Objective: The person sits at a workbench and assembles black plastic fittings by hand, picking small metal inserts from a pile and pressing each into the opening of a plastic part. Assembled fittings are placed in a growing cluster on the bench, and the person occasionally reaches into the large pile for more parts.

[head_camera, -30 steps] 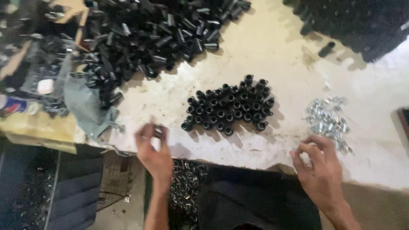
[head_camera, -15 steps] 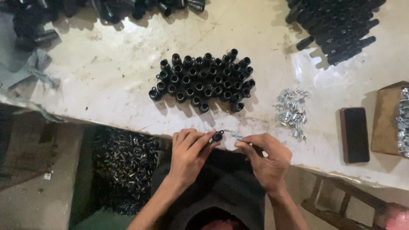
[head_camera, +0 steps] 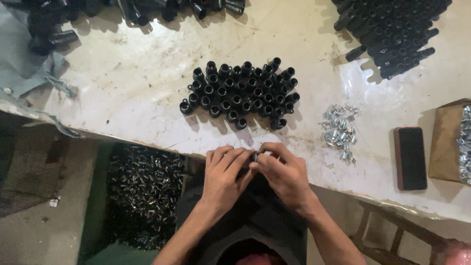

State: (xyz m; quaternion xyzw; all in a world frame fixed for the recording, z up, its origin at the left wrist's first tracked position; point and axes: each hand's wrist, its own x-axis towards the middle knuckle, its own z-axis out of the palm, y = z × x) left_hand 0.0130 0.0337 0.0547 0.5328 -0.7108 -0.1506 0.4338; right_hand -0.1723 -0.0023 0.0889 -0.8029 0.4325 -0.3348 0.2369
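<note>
My left hand [head_camera: 223, 179] and my right hand [head_camera: 282, 172] meet at the near edge of the white worktable [head_camera: 147, 88], fingertips pressed together around a small part [head_camera: 256, 157] that is mostly hidden; a bit of black and silver shows between the fingers. Just beyond the hands stands a tight cluster of upright black tubes [head_camera: 240, 93]. A small heap of silver metal inserts [head_camera: 339, 130] lies to the right of it.
More black tubes lie piled at the back left [head_camera: 132, 10] and back right [head_camera: 392, 34]. A dark phone [head_camera: 410, 158] and a brown cardboard box [head_camera: 449, 142] with silver parts sit at the right. A bin of dark parts [head_camera: 142, 191] stands below the table.
My hands came together from apart at the table edge; the left brought a black tube, the right came from the silver inserts. The camera view shifted left and closer.
</note>
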